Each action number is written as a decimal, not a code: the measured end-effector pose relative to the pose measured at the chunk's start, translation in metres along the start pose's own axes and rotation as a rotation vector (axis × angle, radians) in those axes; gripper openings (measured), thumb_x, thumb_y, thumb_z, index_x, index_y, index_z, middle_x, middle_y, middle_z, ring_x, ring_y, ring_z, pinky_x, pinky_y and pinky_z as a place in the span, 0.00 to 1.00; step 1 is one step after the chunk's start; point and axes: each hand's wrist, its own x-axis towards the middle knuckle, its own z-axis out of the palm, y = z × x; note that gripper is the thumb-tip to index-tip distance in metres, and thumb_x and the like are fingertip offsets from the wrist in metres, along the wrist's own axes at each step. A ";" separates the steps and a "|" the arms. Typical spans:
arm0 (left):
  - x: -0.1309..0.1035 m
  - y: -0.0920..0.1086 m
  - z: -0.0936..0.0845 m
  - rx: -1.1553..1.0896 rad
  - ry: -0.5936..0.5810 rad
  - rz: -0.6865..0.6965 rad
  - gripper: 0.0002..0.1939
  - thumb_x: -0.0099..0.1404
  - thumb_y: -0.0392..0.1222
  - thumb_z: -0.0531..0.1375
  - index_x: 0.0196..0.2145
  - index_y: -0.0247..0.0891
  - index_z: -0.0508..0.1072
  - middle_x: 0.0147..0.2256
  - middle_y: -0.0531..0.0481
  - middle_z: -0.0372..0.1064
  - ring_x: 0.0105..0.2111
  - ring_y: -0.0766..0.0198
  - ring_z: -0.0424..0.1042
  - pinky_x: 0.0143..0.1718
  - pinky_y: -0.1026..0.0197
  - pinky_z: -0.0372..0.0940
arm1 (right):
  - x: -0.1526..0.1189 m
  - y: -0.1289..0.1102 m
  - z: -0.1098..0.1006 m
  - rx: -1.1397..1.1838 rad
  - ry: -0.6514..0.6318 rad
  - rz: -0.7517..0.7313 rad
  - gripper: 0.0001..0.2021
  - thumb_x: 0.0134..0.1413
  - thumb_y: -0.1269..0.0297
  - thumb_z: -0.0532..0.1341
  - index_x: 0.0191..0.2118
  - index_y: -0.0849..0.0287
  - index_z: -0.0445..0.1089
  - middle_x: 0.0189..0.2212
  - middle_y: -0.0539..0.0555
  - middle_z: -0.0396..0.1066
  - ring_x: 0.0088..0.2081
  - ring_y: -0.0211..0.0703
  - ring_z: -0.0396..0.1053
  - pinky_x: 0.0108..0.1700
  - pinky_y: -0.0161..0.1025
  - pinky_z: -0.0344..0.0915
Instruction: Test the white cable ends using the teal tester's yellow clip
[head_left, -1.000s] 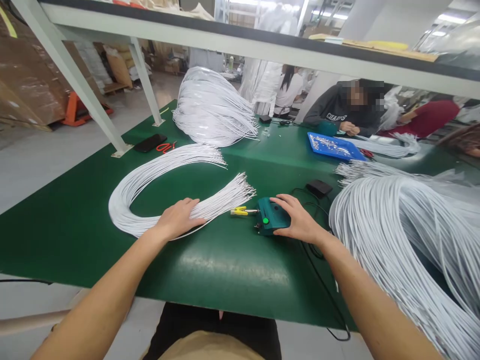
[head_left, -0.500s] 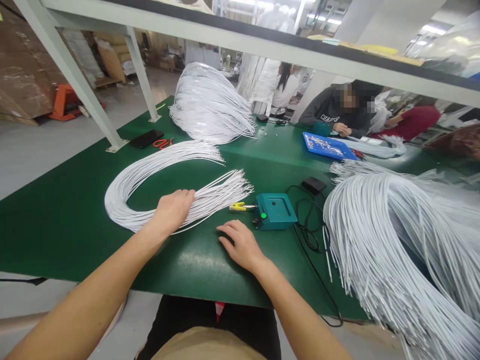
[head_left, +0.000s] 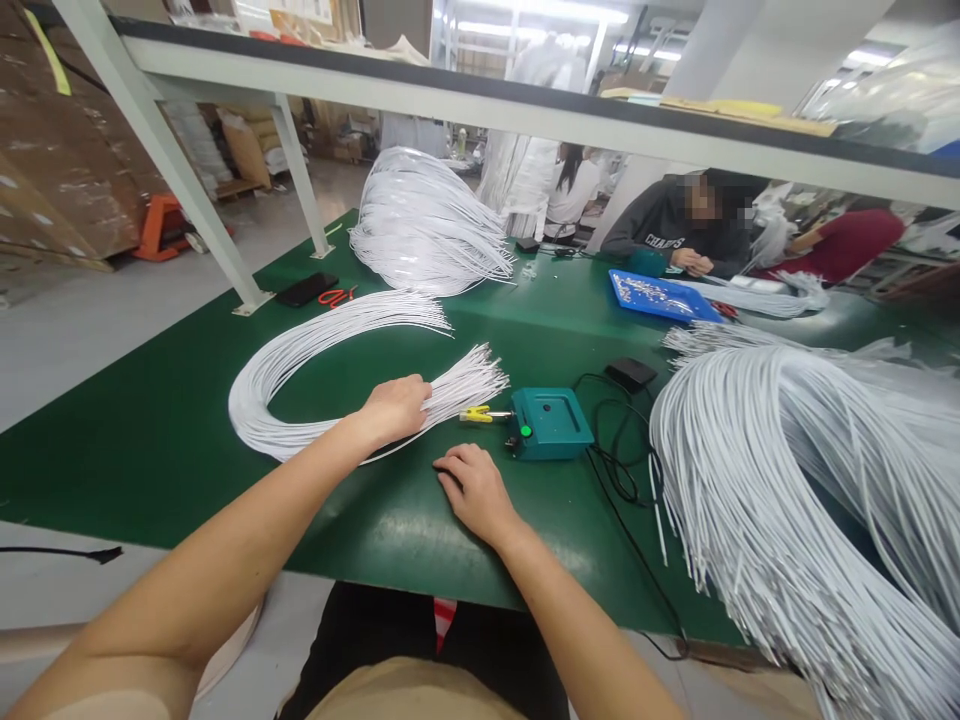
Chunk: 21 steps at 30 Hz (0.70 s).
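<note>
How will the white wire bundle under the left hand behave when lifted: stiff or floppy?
The bundle is probably springy rather than limp, since it lies in a smooth curve. Its fanned-out ends would likely spread further.

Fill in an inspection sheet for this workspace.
Surface: green bench, glossy.
Things: wire bundle, C-shaped; teal machine with yellow clip on its left.
Clutter: phone, red scissors handles, blue tray of small parts, wire pile at right.
Hands: left hand over the bundle near one end, grip unclear; right hand on the bench, holding nothing seen.
Cables: black cables, looped right of the machine, one reaching the near edge.
Surroundings: another person across the bench; boxes at far left.
</note>
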 end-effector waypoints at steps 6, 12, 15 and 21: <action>0.011 -0.010 -0.003 -0.135 -0.009 -0.038 0.06 0.60 0.40 0.53 0.34 0.39 0.69 0.32 0.45 0.74 0.31 0.56 0.72 0.29 0.59 0.61 | -0.001 -0.001 -0.001 -0.015 0.008 -0.019 0.09 0.61 0.68 0.54 0.42 0.59 0.72 0.39 0.56 0.69 0.41 0.45 0.63 0.43 0.43 0.60; -0.013 -0.001 -0.068 -0.879 0.035 0.048 0.14 0.62 0.51 0.55 0.31 0.36 0.68 0.27 0.51 0.70 0.24 0.68 0.63 0.28 0.64 0.60 | -0.001 0.001 0.002 -0.029 0.019 -0.016 0.10 0.61 0.69 0.54 0.42 0.59 0.72 0.39 0.57 0.69 0.41 0.45 0.63 0.43 0.42 0.60; -0.027 0.019 -0.090 -1.060 -0.055 0.172 0.14 0.62 0.52 0.57 0.33 0.36 0.68 0.25 0.54 0.65 0.24 0.69 0.61 0.28 0.66 0.58 | -0.001 0.002 0.004 0.007 0.026 -0.007 0.10 0.61 0.69 0.54 0.41 0.58 0.72 0.39 0.57 0.70 0.41 0.45 0.64 0.43 0.43 0.60; -0.027 0.052 -0.042 -1.337 -0.325 0.262 0.14 0.59 0.50 0.62 0.29 0.36 0.68 0.24 0.53 0.64 0.23 0.71 0.61 0.26 0.67 0.57 | 0.009 -0.001 -0.010 0.526 0.229 0.258 0.09 0.59 0.61 0.57 0.37 0.57 0.73 0.33 0.53 0.72 0.34 0.41 0.67 0.39 0.40 0.63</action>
